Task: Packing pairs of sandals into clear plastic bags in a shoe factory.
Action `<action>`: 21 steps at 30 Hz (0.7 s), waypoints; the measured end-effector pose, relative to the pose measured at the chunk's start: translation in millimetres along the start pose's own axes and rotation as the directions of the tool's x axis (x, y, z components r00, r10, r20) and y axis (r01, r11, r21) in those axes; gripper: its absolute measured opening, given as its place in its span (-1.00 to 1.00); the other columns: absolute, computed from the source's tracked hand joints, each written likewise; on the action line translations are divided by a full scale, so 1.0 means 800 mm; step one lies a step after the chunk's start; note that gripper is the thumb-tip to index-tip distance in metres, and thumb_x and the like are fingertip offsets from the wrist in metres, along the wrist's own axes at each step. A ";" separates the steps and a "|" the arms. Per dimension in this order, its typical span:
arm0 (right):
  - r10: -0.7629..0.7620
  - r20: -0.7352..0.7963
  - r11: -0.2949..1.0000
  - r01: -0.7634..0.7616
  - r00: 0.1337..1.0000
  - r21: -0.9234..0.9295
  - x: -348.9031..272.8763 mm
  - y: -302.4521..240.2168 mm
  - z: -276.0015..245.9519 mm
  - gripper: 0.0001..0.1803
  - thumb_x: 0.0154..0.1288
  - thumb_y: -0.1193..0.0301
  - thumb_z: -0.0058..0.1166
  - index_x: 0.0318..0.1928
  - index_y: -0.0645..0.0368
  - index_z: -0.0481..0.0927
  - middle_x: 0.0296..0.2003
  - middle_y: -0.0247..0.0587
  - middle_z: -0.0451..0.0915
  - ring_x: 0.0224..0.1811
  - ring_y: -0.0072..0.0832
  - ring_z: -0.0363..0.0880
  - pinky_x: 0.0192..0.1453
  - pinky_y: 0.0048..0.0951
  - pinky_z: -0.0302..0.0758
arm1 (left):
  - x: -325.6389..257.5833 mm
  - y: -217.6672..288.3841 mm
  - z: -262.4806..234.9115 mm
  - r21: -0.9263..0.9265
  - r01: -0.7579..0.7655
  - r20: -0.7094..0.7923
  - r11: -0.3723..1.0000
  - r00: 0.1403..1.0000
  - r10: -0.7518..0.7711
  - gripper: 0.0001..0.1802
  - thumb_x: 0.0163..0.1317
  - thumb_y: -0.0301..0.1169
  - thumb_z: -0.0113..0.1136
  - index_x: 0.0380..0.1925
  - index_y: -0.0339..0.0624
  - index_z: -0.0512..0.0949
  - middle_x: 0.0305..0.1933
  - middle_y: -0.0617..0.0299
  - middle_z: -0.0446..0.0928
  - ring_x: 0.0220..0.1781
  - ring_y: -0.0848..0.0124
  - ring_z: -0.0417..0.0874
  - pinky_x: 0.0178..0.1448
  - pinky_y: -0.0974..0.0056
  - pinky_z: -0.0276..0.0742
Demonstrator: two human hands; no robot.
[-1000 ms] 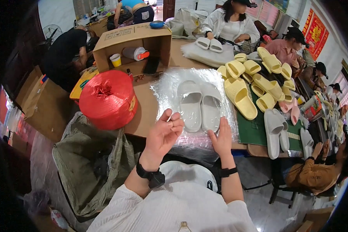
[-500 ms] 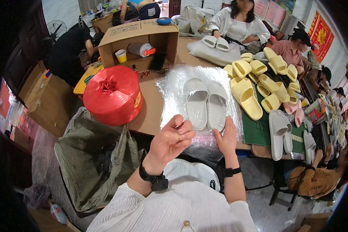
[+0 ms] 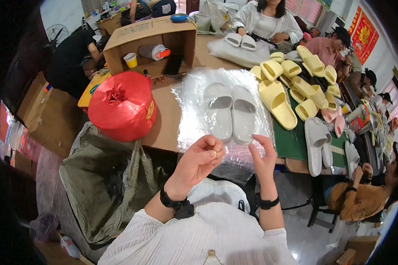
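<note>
A pair of light grey slippers (image 3: 219, 115) lies side by side inside a stack of clear plastic bags (image 3: 188, 119) on the table in front of me. My left hand (image 3: 200, 160) hovers over the bags' near edge, below the slippers' heels. Its fingers are curled and pressed to the thumb; whether anything thin is pinched there I cannot make out. At the lower right of the bags is my right hand (image 3: 264, 161), thumb and forefinger bent and apart, with nothing between them. Both wrists wear black bands.
A big red twine roll (image 3: 121, 108) and an open cardboard box (image 3: 152, 33) stand to the left. Below them hangs a green sack (image 3: 97, 185). Yellow slippers (image 3: 278, 104) and grey ones (image 3: 315, 145) are heaped on the right. Across the table, a person holds another grey pair (image 3: 241, 41).
My right hand has lifted from lying flat at the slipper's heel, its fingers now bent. The left hand's fingers have drawn closer together. The whole view has shifted slightly.
</note>
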State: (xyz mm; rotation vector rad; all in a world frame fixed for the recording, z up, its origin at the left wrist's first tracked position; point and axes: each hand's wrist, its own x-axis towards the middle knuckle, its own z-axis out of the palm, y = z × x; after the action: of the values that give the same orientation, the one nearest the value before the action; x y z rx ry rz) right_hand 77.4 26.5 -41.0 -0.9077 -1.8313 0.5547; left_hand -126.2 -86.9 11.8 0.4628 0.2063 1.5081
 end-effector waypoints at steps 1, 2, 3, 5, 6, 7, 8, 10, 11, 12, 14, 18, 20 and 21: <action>0.039 0.077 0.990 -0.049 0.996 0.134 0.000 -0.036 -0.011 -0.66 0.14 0.53 0.27 -0.04 0.30 0.58 -0.06 -0.06 0.60 0.03 -0.25 0.55 0.17 -0.36 0.42 | -0.002 -0.002 0.001 -0.002 0.007 -0.005 1.000 1.000 -0.007 -0.74 0.12 -0.70 0.14 -0.30 -0.06 0.41 -0.28 0.36 0.30 -0.32 0.54 0.28 -0.22 0.50 0.32; 0.072 0.152 0.961 -0.109 0.986 0.256 -0.001 -0.071 -0.022 -0.79 0.12 0.59 0.23 -0.18 0.31 0.63 -0.20 -0.12 0.66 -0.11 -0.37 0.61 0.06 -0.45 0.47 | -0.003 -0.005 0.002 0.045 -0.006 0.019 0.999 1.000 0.005 -0.73 0.12 -0.69 0.15 -0.29 -0.05 0.40 -0.25 0.35 0.31 -0.31 0.53 0.30 -0.22 0.47 0.31; -0.049 0.099 0.984 0.031 0.994 0.177 -0.001 -0.098 -0.028 -0.83 0.07 0.58 0.31 -0.27 0.23 0.67 -0.31 -0.22 0.68 -0.22 -0.36 0.62 -0.07 -0.42 0.49 | -0.003 -0.009 0.001 0.094 -0.018 0.044 0.995 0.999 0.014 -0.71 0.11 -0.69 0.17 -0.29 -0.04 0.39 -0.22 0.34 0.31 -0.30 0.52 0.32 -0.21 0.44 0.30; -0.081 0.136 0.981 0.055 0.987 0.184 -0.009 -0.129 -0.041 -0.81 0.04 0.58 0.32 -0.27 0.20 0.68 -0.32 -0.24 0.67 -0.24 -0.36 0.61 -0.10 -0.41 0.48 | -0.007 -0.014 0.009 0.158 -0.052 0.044 0.986 0.998 0.046 -0.70 0.10 -0.69 0.18 -0.29 -0.03 0.38 -0.20 0.34 0.30 -0.29 0.50 0.34 -0.21 0.42 0.29; -0.132 0.179 0.974 0.094 0.975 0.205 -0.012 -0.139 -0.046 -0.79 0.01 0.59 0.34 -0.27 0.17 0.68 -0.33 -0.25 0.67 -0.25 -0.35 0.61 -0.12 -0.40 0.47 | -0.009 -0.015 0.017 0.228 -0.109 0.051 0.968 0.994 0.099 -0.68 0.09 -0.69 0.19 -0.29 -0.02 0.37 -0.18 0.33 0.29 -0.27 0.49 0.36 -0.20 0.39 0.28; -0.146 0.155 0.974 0.114 0.977 0.196 -0.016 -0.146 -0.046 -0.77 -0.04 0.59 0.36 -0.29 0.13 0.69 -0.36 -0.29 0.66 -0.31 -0.34 0.59 -0.17 -0.39 0.45 | -0.012 -0.015 0.023 0.311 -0.140 0.058 0.940 0.990 0.128 -0.66 0.06 -0.74 0.16 -0.33 -0.03 0.33 -0.16 0.31 0.26 -0.24 0.47 0.38 -0.19 0.39 0.28; -0.138 0.153 0.976 0.107 0.978 0.192 -0.017 -0.152 -0.045 -0.77 -0.04 0.59 0.36 -0.29 0.13 0.69 -0.36 -0.29 0.66 -0.31 -0.34 0.59 -0.17 -0.39 0.45 | -0.013 -0.014 0.026 0.308 -0.132 0.056 0.942 0.991 0.121 -0.66 0.06 -0.74 0.16 -0.33 -0.03 0.33 -0.16 0.31 0.26 -0.24 0.47 0.38 -0.19 0.39 0.28; -0.271 0.090 0.963 0.269 0.958 0.032 -0.019 -0.159 -0.043 -0.75 -0.07 0.57 0.38 -0.30 0.12 0.69 -0.38 -0.30 0.65 -0.35 -0.35 0.57 -0.20 -0.38 0.43 | -0.016 -0.013 0.030 0.528 -0.211 0.158 0.823 0.976 0.149 -0.65 0.05 -0.79 0.10 -0.34 -0.05 0.31 -0.18 0.29 0.24 -0.22 0.47 0.40 -0.14 0.39 0.31; -0.297 0.069 0.955 0.297 0.952 0.007 -0.022 -0.159 -0.040 -0.74 -0.10 0.57 0.39 -0.31 0.10 0.69 -0.39 -0.35 0.64 -0.35 -0.38 0.56 -0.22 -0.38 0.41 | -0.018 -0.013 0.036 0.565 -0.229 0.176 0.792 0.972 0.155 -0.65 0.04 -0.82 0.06 -0.38 -0.07 0.31 -0.19 0.27 0.24 -0.21 0.45 0.43 -0.11 0.36 0.35; -0.293 0.070 0.956 0.294 0.953 0.008 -0.023 -0.161 -0.038 -0.74 -0.10 0.57 0.39 -0.31 0.10 0.69 -0.39 -0.35 0.64 -0.35 -0.38 0.56 -0.22 -0.38 0.41 | -0.020 -0.014 0.037 0.565 -0.226 0.173 0.793 0.973 0.154 -0.65 0.04 -0.82 0.06 -0.38 -0.07 0.31 -0.19 0.27 0.24 -0.21 0.45 0.43 -0.11 0.36 0.35; -0.368 0.023 0.929 0.369 0.930 -0.035 -0.025 -0.166 -0.037 -0.73 -0.12 0.57 0.39 -0.32 0.09 0.69 -0.39 -0.39 0.63 -0.34 -0.40 0.56 -0.21 -0.39 0.41 | -0.024 -0.015 0.037 0.611 -0.321 0.295 0.724 0.941 0.168 -0.68 0.04 -0.85 0.08 -0.30 -0.20 0.42 -0.16 0.22 0.26 -0.15 0.42 0.49 -0.12 0.33 0.45; -0.399 0.011 0.912 0.399 0.917 -0.093 -0.028 -0.168 -0.037 -0.73 -0.14 0.56 0.38 -0.32 0.08 0.68 -0.39 -0.44 0.62 -0.34 -0.42 0.55 -0.19 -0.40 0.40 | -0.029 -0.015 0.043 0.713 -0.376 0.314 0.591 0.926 0.211 -0.67 0.02 -0.86 0.12 -0.35 -0.18 0.40 -0.16 0.21 0.31 -0.19 0.40 0.54 -0.11 0.32 0.49; -0.431 -0.025 0.885 0.417 0.902 -0.206 -0.031 -0.165 -0.035 -0.73 -0.15 0.56 0.36 -0.33 0.05 0.67 -0.39 -0.47 0.62 -0.33 -0.45 0.56 -0.18 -0.40 0.40 | -0.031 -0.017 0.042 0.775 -0.394 0.313 0.494 0.919 0.242 -0.70 0.03 -0.82 0.16 -0.30 -0.22 0.46 -0.14 0.17 0.37 -0.18 0.42 0.58 -0.09 0.35 0.54; -0.435 -0.027 0.883 0.420 0.900 -0.210 -0.031 -0.164 -0.036 -0.73 -0.15 0.56 0.36 -0.33 0.05 0.67 -0.39 -0.47 0.62 -0.33 -0.45 0.56 -0.18 -0.40 0.40 | -0.032 -0.018 0.042 0.828 -0.402 0.314 0.390 0.910 0.272 -0.71 0.04 -0.78 0.20 -0.25 -0.25 0.52 -0.11 0.14 0.44 -0.17 0.44 0.62 -0.07 0.38 0.59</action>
State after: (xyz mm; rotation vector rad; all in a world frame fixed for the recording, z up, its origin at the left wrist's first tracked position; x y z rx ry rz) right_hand 65.0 -74.4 49.8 -0.6092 -1.9657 0.0583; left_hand -101.1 -117.7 31.7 1.5432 0.8787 1.6731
